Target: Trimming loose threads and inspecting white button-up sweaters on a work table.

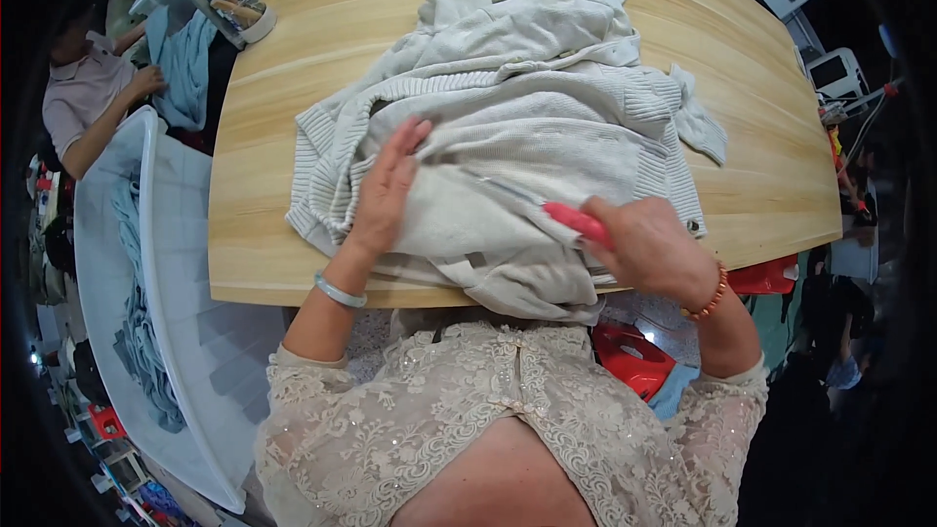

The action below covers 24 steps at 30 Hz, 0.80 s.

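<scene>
Two bare hands are seen in the head view, set over cream knitwear (547,141) that lies rumpled on a wood-grained counter (259,244), its lower folds hanging past the near edge. Left hand (388,197): laid on the left part of the knit, slightly blurred, fingers extended and lying near one another, with nothing in their hold. Right hand (652,242): fingers curled closed around the red handle of a slender tool (578,222), whose metal shaft points leftward across the cloth; whether the tip touches the knit cannot be told. Wrists: pale bangle (339,292) on the left, orange beaded bracelet (712,295) on the right. Surroundings: beside the counter's left edge, a white plastic bin (207,351) contains blue-grey garments (146,361); beyond it, a co-worker (86,98) handles a light blue garment (183,68). At the counter's far left corner stands a small cup (259,27) of tools.
</scene>
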{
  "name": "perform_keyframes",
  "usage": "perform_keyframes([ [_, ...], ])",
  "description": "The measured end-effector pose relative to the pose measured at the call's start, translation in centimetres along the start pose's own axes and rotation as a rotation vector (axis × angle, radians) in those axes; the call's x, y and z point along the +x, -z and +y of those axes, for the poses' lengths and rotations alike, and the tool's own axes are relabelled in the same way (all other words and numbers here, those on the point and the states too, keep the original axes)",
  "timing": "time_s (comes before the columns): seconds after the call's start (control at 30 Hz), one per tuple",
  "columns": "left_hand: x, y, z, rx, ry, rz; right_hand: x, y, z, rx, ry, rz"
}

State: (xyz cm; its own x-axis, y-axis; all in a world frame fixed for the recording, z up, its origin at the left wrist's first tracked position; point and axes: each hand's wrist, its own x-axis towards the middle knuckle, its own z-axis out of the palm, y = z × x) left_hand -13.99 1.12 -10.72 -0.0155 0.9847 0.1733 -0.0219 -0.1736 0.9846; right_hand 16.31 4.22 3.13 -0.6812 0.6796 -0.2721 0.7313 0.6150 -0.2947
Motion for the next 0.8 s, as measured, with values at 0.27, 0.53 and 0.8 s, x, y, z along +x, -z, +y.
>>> perform_keyframes([
  [0.27, 0.0, 2.2, -1.0, -0.699, 0.109, 0.191, 5.3, -0.6, -4.0, 0.108, 0.220, -0.008],
  [0.53, -1.1, 3.3, -2.0, -0.438, 0.012, 0.339, 4.3, -1.3, -4.3, 0.128, 0.276, 0.028],
  [0.8, -2.2, 5.7, -1.6, 1.337, -0.258, 0.178, 1.1, -3.7, -1.9, 0.224, 0.298, 0.169],
])
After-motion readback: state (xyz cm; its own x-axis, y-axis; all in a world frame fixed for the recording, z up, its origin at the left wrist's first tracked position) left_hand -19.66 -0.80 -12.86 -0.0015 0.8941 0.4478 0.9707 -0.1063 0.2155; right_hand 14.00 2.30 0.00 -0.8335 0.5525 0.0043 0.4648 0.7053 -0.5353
